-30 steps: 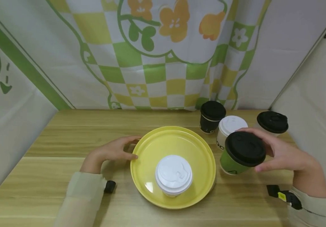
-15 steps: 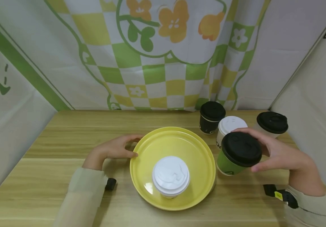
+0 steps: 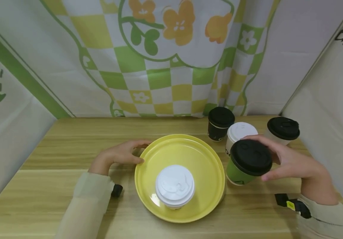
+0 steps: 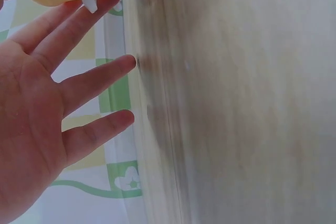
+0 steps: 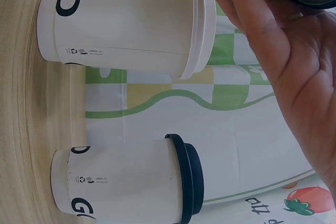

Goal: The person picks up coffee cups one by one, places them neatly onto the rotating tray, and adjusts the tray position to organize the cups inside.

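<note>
Right hand [image 3: 291,162], fingers curled round the tilted green cup [image 3: 244,162]; left hand [image 3: 119,156], fingers relaxed, steadies the plate [image 3: 207,159]. Level the cup before clearing the rim.

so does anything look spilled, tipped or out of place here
Only one thing stands out: the green paper cup with a black lid is tilted, gripped by the right hand beside the round yellow plate. No spill shows. The white-lidded cup stands upright on the plate, whose rim the left hand touches.
</note>
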`<state>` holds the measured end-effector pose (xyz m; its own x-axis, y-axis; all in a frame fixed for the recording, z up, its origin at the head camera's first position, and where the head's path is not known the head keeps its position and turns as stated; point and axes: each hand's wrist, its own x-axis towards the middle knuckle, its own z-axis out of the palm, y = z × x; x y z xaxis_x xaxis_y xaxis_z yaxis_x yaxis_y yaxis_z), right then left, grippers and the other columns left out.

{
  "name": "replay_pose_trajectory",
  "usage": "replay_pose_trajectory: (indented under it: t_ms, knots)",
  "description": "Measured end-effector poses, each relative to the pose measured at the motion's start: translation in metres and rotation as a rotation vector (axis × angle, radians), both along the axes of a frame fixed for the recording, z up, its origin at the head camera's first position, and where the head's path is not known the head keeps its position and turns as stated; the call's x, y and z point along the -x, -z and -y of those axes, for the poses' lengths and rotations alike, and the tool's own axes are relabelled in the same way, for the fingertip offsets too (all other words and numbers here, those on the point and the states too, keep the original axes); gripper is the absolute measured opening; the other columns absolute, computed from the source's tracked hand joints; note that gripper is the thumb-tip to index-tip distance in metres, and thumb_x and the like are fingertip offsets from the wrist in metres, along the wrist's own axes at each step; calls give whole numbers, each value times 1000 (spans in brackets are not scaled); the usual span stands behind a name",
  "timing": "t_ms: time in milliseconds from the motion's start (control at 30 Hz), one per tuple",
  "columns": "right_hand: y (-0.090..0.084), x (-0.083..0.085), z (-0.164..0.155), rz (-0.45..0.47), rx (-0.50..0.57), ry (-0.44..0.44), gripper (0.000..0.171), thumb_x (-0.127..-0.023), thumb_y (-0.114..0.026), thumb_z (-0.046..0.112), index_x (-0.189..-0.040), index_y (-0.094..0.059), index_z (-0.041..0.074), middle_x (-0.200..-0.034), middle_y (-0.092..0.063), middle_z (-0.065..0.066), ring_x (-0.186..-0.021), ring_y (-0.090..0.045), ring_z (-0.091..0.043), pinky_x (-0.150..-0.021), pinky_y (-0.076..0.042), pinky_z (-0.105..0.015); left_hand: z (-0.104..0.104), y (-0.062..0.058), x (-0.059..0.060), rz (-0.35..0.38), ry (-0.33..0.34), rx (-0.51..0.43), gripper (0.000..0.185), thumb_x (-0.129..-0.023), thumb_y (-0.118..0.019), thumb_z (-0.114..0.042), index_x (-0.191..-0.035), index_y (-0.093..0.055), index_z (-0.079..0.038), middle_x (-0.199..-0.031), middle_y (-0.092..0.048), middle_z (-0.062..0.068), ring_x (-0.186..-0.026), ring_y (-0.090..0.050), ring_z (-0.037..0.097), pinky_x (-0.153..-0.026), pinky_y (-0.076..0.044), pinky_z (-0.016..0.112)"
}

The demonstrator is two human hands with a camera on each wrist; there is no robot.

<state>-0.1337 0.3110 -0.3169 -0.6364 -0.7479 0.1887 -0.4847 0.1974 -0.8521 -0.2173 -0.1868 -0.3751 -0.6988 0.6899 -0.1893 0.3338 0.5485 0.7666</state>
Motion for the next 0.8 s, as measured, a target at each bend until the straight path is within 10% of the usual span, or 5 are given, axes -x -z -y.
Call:
replay_pose_trajectory:
  t_ms: [367,800]
  knots:
    - [2,0,1,9,8,-8,101,-68,-75,-18,-153,-25,-2,-149,-43,-13,-134,-47,-10,-102,-45,-18,3,-3,-2,-22,9,-31,71,-91,-70,-17,-153,-37,-10,-154,-44,15,-145,-34,40,-116,-26,66]
    - [3,2,2,-4,21,-27,100,-67,-76,-18,-153,-26,-3,-150,-42,-14,-135,-46,-11,-103,-45,-17,22,-15,-44,-116,-85,86,80,-85,-77,-38,-150,-42,-6,-147,-50,14,-142,-37,44,-110,-34,67]
